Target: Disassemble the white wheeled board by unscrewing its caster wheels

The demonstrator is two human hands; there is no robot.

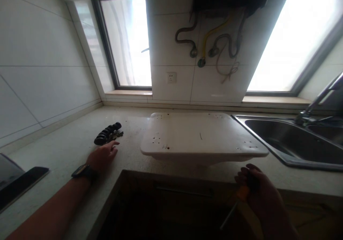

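Note:
My left hand (104,155), with a dark watch on its wrist, rests low over the countertop with its index finger stretched out. Just beyond its fingers lie a row of black round pieces (107,134) and a small pile of metal bits (118,135), too small to make out. My right hand (258,188) is closed around the orange and black handle of a screwdriver (242,193), its shaft pointing down and left. Between my hands, a white board (187,133) with rounded corners and small holes near its corners sits on the countertop, apart from both hands.
A steel sink (278,136) with a tap (313,108) lies right of the board. In front, the countertop (131,161) edge drops to a dark opening (171,208). A dark flat object (24,183) is at far left. Pipes (203,50) and a socket (171,77) are on the wall.

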